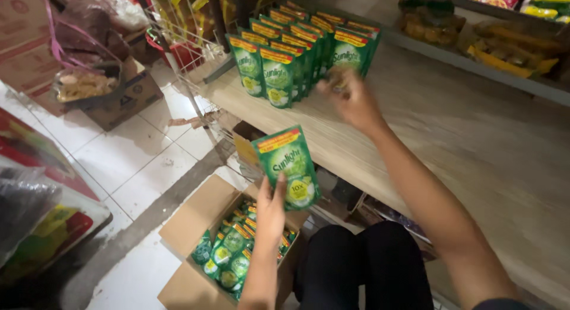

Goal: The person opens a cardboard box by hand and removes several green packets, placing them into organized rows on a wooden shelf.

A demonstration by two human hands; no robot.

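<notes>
My left hand [270, 212] holds a green refill pouch [288, 166] upright above an open cardboard box [190, 221] on the floor. The box holds several more green pouches [231, 250]. My right hand [350, 96] reaches onto the wooden shelf [451, 126] and touches the front pouch [350, 52] of the rightmost row. Several rows of the same green pouches [279, 64] stand upright at the shelf's left end. Whether the right hand's fingers are gripping that pouch is blurred.
A wire rack [190, 55] stands left of the shelf. A second cardboard box [119, 96] with a bag of snacks sits on the white tiled floor. Packaged goods line an upper shelf [487, 37] at the right. My dark-trousered knees [362, 262] are below.
</notes>
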